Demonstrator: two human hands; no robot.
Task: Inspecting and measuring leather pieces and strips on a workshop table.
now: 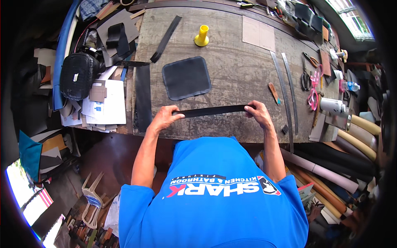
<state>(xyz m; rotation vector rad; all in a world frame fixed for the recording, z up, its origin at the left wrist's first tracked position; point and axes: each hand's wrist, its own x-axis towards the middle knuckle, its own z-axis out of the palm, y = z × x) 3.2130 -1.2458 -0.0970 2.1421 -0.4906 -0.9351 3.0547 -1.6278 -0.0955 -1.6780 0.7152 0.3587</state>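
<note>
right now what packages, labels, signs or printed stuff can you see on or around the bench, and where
White printed sheets: stacked left of the bench, blue marks.
Small white tag: on the black woven bag, far left.
White cylindrical container: lying at the right end, small markings.
Clear bottle: right edge, blue label band.
Shirt print: white and red lettering on the blue back.
No screens or signs.
</note>
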